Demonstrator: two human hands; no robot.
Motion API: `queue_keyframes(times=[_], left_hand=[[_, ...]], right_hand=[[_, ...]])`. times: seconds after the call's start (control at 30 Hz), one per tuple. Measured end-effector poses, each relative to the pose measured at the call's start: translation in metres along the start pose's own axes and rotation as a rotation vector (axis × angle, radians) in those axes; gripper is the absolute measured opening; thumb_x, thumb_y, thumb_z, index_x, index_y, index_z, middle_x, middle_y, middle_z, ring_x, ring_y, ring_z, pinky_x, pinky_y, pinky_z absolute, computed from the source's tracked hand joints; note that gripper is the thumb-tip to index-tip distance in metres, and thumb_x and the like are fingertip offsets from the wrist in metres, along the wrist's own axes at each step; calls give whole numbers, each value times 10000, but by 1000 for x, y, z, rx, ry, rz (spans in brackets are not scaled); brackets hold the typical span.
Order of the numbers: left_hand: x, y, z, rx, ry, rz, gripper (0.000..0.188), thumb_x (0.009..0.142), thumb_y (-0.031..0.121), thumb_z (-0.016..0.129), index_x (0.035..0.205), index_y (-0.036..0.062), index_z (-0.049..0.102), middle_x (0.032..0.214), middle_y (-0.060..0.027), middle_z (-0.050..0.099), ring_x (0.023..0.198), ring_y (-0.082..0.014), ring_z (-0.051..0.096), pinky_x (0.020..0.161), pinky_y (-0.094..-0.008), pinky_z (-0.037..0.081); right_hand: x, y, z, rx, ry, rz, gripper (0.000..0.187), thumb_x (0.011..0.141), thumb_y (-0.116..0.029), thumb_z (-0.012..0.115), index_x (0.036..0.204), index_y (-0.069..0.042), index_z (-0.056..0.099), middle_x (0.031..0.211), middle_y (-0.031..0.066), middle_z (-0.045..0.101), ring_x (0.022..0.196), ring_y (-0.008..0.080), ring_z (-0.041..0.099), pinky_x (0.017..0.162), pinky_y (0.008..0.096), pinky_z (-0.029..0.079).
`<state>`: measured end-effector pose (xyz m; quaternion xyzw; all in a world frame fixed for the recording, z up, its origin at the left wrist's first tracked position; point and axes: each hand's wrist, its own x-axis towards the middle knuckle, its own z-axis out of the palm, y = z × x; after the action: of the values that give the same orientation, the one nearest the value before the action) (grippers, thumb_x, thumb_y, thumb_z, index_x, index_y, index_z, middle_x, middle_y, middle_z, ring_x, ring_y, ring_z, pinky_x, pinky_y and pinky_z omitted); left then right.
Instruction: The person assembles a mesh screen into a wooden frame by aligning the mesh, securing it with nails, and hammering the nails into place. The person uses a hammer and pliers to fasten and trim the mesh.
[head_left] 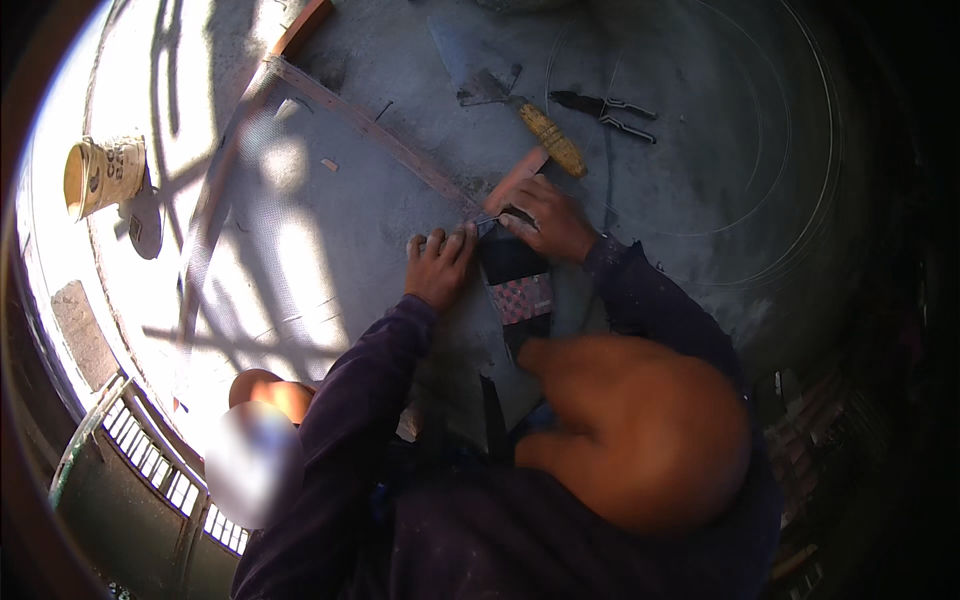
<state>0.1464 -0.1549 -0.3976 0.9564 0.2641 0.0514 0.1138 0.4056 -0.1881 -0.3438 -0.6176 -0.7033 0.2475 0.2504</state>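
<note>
My left hand (440, 265) lies on grey mesh (285, 200), fingers spread and tips near the corner of a wooden strip frame (375, 135). Close beside it, my right hand (550, 222) is closed, with a small dark thing partly showing under its fingers. Between the two hands runs a thin metal piece (487, 220), too small to name. A reddish wood piece (517, 180) juts out beyond my right fingers. Below the hands is a black shoe or sandal (515, 265) with a pink checked band.
A trowel (552, 138) with a yellow handle and black pliers (605, 105) lie beyond my right hand. Thin wire (828, 165) curves over the floor at right. A yellowish bucket (105, 178) stands at far left, near a metal railing (90, 425). A blurred orange-brown shape (650, 430) fills the lower right.
</note>
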Motion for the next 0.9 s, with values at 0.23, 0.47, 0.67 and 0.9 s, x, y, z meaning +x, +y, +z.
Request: queue_keyframes(times=[0.23, 0.47, 0.67, 0.9], left_hand=[[3, 0, 2, 12, 42, 28, 560, 902, 136, 607, 1454, 103, 523, 1292, -54, 548, 1155, -268, 540, 959, -535, 430], [4, 0, -4, -13, 28, 23, 556, 905, 128, 603, 1454, 96, 524, 1301, -52, 545, 1157, -259, 543, 969, -534, 431], [3, 1, -3, -10, 24, 22, 548, 904, 122, 602, 1447, 95, 530, 1299, -52, 542, 1168, -258, 546, 972, -529, 435], [2, 2, 3, 9, 88, 21, 595, 835, 143, 650, 1422, 110, 559, 1282, -37, 568, 1149, -242, 539, 953, -482, 412]], right_hand=[[-9, 115, -93, -484, 469, 665, 357, 885, -163, 702, 1211, -39, 626, 1196, 168, 637, 1151, 361, 610, 993, 469, 479], [-12, 165, -101, -760, -148, 478, 531, 876, -272, 721, 1339, -57, 573, 1252, 195, 608, 1195, 389, 596, 1026, 492, 478], [-13, 127, -182, -629, -381, 1016, 455, 900, -369, 649, 1187, -16, 656, 933, 215, 687, 952, 438, 677, 880, 530, 523], [-62, -1, -214, 526, 205, 1097, 268, 936, -253, 666, 1047, -9, 669, 800, 55, 640, 815, 137, 656, 746, 292, 523]])
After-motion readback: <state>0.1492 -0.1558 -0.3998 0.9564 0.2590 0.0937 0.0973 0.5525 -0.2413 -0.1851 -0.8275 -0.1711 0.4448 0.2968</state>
